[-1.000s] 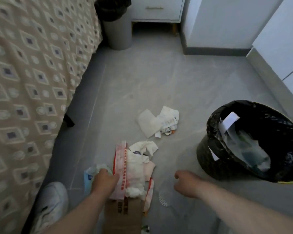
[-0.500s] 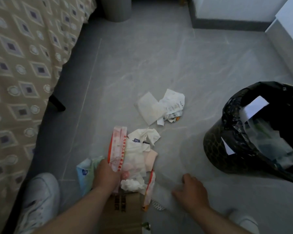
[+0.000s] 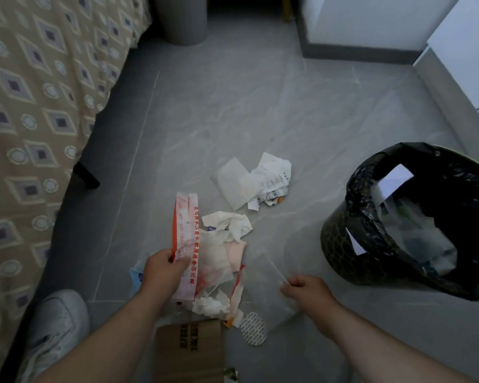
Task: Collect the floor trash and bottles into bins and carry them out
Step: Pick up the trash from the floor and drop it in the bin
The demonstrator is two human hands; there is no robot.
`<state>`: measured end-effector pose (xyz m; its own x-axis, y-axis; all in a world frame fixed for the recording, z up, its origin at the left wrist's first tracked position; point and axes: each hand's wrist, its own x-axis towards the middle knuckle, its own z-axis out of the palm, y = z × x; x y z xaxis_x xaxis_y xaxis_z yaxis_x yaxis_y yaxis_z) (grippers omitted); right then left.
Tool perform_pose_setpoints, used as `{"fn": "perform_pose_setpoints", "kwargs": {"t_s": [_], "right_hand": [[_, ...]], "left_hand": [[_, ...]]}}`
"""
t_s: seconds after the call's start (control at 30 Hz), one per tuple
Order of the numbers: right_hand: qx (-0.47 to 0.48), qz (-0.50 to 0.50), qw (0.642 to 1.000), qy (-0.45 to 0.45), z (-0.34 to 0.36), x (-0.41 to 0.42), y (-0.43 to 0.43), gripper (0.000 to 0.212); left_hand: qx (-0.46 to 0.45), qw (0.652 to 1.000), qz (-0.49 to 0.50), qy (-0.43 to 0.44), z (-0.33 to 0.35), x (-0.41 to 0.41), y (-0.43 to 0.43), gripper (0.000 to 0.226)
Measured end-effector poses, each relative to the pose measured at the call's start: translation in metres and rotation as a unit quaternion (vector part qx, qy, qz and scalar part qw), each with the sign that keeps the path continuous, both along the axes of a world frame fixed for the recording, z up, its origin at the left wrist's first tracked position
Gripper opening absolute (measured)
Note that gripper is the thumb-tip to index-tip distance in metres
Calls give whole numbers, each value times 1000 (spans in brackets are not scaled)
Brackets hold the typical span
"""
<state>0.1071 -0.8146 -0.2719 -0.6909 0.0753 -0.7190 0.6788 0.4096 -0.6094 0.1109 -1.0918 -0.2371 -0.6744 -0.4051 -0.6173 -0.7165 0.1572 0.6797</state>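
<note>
Patterned bedspread (image 3: 33,106) and white shoe (image 3: 58,324) at far left. The left hand (image 3: 163,275), fingers curled, grips a red-and-white wrapper (image 3: 186,230) above the floor litter. Its red Chinese print runs lengthwise and is too blurred to read. A grey bin (image 3: 181,20) stands at top, beside the bed. Crumpled tissues (image 3: 227,225) lie just right of the wrapper. Below them is a cardboard box (image 3: 190,352) with dark, illegible characters. Farther off, a napkin (image 3: 233,183) touches a crumpled receipt (image 3: 273,175) whose print is too small to read. An oval patch (image 3: 253,328) lies near the right hand (image 3: 306,291), which pinches a clear bag (image 3: 266,283). At right, a black-lined bin (image 3: 371,167) holds paper and plastic.
</note>
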Motion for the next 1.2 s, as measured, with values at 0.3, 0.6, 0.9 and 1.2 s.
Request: {"fn": "perform_pose_setpoints", "kwargs": {"t_s": [0.3, 0.6, 0.9, 1.2], "right_hand": [[-73, 43, 991, 108, 116, -37, -23, 12], [-109, 29, 951, 288, 287, -58, 36, 8], [-149, -243, 917, 280, 286, -64, 172, 7], [-195, -407, 846, 284, 271, -59, 249, 19]], "left_hand": [[82, 991, 75, 76, 79, -18, 4, 9], [95, 985, 26, 142, 204, -44, 70, 19], [91, 979, -102, 153, 221, -54, 220, 6], [62, 970, -230, 48, 182, -71, 335, 22]]}}
